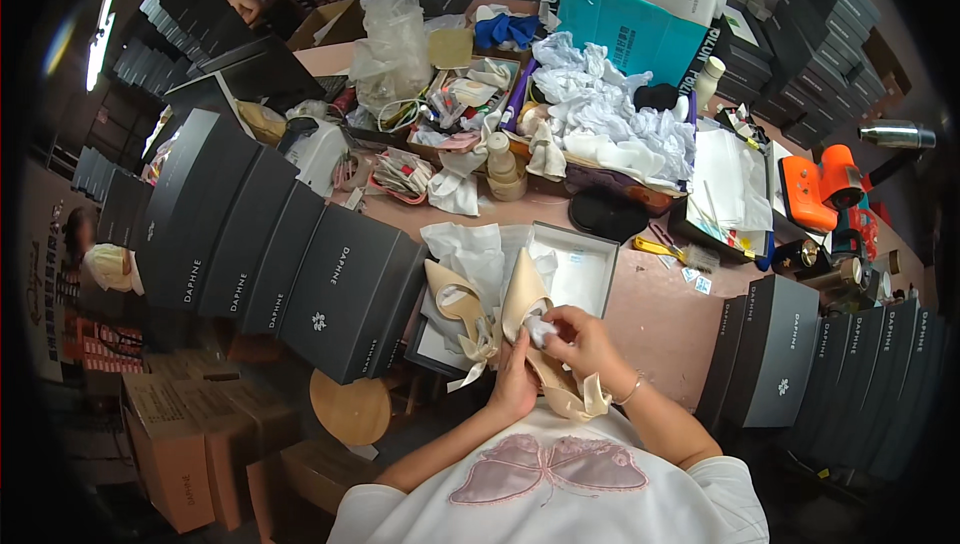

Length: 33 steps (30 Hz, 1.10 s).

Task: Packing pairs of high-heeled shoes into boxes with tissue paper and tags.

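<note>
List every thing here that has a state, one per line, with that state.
Beige shoe: held in both hands, toe pointing away.
Left hand: gripping the shoe from below.
Right hand: pressing white tissue into the shoe.
Second beige shoe: lying in the box.
Shoe box: open, paper-lined.
Orange tool: resting on the table.

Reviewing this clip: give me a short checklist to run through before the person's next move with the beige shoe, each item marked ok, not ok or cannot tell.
1. Left hand supports the beige pointed shoe from below: ok.
2. Right hand pinches the white paper wad at the shoe's opening: ok.
3. Wad fully seated inside: cannot tell.
4. Second shoe rests on tissue in the open box: ok.
5. Ribbon ties hang loose, untangled: cannot tell.
</note>
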### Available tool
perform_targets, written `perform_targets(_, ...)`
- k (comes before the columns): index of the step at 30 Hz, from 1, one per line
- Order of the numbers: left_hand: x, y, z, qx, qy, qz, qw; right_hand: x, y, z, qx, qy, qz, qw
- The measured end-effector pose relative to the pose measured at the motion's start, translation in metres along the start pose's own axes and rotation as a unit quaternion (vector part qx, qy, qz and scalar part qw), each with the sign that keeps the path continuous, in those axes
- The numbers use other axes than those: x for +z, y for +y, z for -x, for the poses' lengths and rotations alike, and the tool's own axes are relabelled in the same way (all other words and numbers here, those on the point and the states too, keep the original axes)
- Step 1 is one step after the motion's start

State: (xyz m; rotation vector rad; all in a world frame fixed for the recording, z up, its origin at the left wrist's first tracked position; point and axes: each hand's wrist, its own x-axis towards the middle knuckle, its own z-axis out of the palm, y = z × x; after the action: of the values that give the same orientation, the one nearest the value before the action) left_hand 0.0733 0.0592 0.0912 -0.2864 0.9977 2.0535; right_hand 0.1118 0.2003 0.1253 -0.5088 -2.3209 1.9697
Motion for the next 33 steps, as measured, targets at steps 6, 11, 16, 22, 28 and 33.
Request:
perform_targets(6,-0.009,-0.005,0.002,-0.095,-0.054,-0.015,0.994,-0.005,0.002,0.018,-0.174,-0.009,0.294,0.940)
perform_targets(11,0.007,-0.012,0.002,-0.086,-0.066,-0.068,0.992,-0.001,0.008,0.018,-0.103,0.103,0.342,0.928)
perform_targets(16,0.022,-0.006,0.009,-0.155,-0.132,-0.123,0.971,-0.023,0.029,0.039,-0.095,0.174,0.072,0.977)
perform_targets(22,0.038,-0.027,0.004,-0.181,-0.203,-0.139,0.952,-0.036,0.027,0.051,0.030,0.257,-0.064,0.964)
perform_targets(28,0.047,-0.006,0.000,0.103,-0.121,-0.231,0.960,-0.109,0.088,0.044,0.037,0.304,-0.027,0.952)
perform_targets(33,-0.049,0.099,-0.010,0.285,0.123,-0.464,0.830,-0.121,0.202,0.045,0.083,0.234,0.225,0.942)
